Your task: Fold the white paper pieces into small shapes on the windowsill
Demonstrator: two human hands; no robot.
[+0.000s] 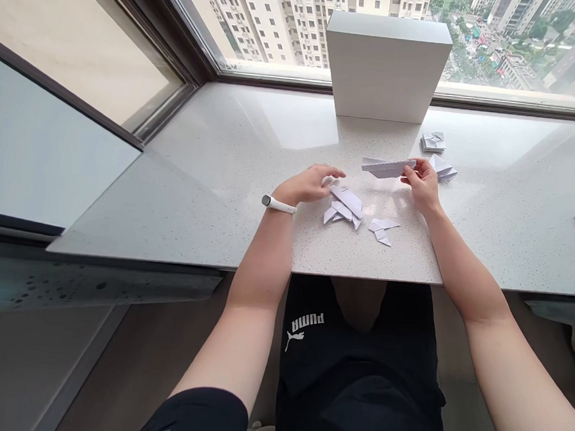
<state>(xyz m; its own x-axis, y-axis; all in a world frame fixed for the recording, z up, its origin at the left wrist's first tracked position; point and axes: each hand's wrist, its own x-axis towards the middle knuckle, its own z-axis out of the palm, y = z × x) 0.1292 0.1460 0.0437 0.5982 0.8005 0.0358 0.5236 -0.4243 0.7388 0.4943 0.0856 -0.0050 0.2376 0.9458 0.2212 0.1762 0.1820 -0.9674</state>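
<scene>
Several small folded paper shapes are lying on the pale speckled counter (pixel 220 191) in front of the window (pixel 281 18). The right hand (pixel 423 185) is pinching one of them, a long paper strip (pixel 386 168), by its right end. Thumb and fingers are closed on it, holding it just above the counter with its pointed end aiming left. The left hand (pixel 309 184), with a white wristband (pixel 278 205) behind it, is lying palm down, fingers loosely apart and gripping nothing. Its fingertips are reaching the top of a paper pile (pixel 346 206); whether they are touching it I cannot tell. Two more scraps (pixel 382 227) are sitting just right of the pile, and others (pixel 433 141) are resting near a white box (pixel 386 68).

Judging by its look, the strip is handling as very light and thin, stiff only along its creases, and is probably sagging or crushing under a hard squeeze. A gentle pinch on the layered fold is seeming safest, while flat scraps on the smooth counter are likely needing a raised flap to catch
</scene>
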